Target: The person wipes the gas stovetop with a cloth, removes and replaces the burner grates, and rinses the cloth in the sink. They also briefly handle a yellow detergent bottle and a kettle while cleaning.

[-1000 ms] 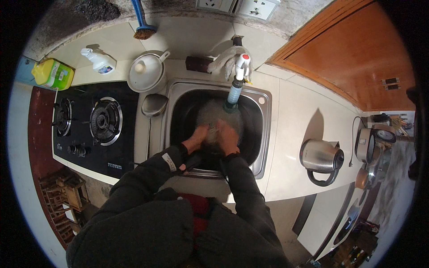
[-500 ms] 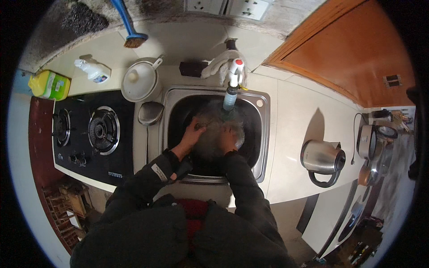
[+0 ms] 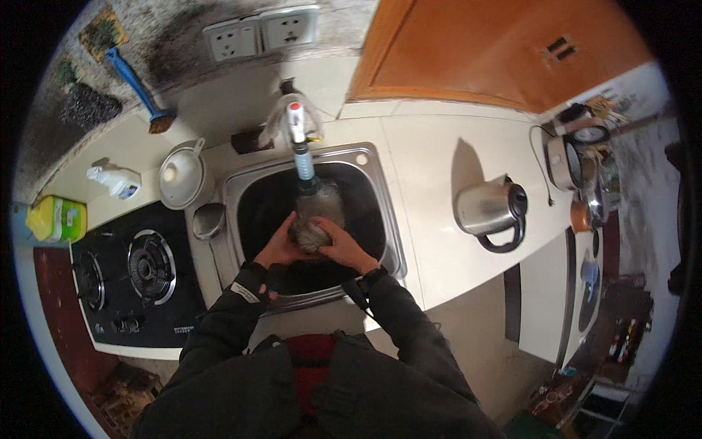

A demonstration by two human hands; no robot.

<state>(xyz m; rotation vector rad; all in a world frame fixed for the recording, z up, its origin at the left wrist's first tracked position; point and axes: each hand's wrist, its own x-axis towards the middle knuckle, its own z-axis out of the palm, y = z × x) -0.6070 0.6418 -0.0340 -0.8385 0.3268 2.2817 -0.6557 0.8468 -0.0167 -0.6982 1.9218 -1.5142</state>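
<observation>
My left hand [image 3: 278,247] and my right hand [image 3: 345,249] meet over the black-bottomed steel sink [image 3: 395,245]. Between them they grip a greyish, rounded, wet-looking lump [image 3: 312,235], the left from its left side and the right with fingers curled over its right. Its kind I cannot make out. Just beyond the hands hangs a white tap [image 3: 296,126] with a red dot on top and a blue nozzle [image 3: 304,167]. Below the nozzle is a pale grey blur, which looks like running water. Dark sleeves cover both forearms.
Left of the sink are a ladle [image 3: 209,221], a pale pot with a strainer [image 3: 183,178] on it and a black gas hob [image 3: 186,293]. A white spray bottle [image 3: 115,181] and yellow-green jug [image 3: 58,218] stand behind. Rightward sits a steel kettle [image 3: 486,208].
The whole view has swung, shifting the sink leftward in the picture. Both hands were lower in the basin, amid blurred grey water; now they are together around the greyish lump.
</observation>
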